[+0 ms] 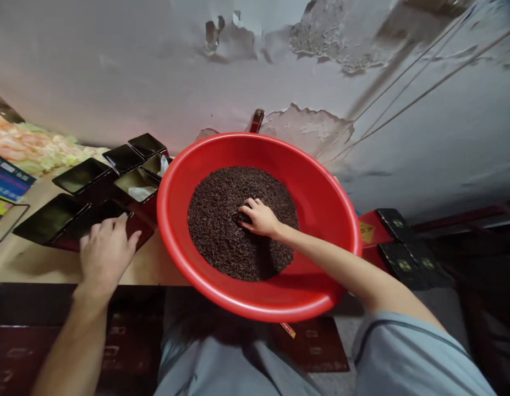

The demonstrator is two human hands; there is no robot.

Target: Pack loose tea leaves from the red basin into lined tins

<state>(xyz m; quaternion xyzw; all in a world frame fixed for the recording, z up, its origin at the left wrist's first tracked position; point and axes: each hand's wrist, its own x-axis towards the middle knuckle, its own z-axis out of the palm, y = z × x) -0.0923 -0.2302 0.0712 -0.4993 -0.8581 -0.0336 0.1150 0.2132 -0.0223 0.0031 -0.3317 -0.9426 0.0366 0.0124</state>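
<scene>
A large red plastic basin holds a heap of dark, dry, twisted leaves that look like loose tea. Over the middle of the heap is my right hand, its fingers curled round something small and dark whose kind I cannot make out. On the left, my left hand grips the near rim of a dark tin with curled fingers. Open dark tins stand close together beyond it. A clear plastic bag shows inside one of them.
The tins and basin rest by a pale wooden tabletop against a peeling wall. Black-topped red boxes sit to the right of the basin. Pale flowers and a blue printed box lie far left.
</scene>
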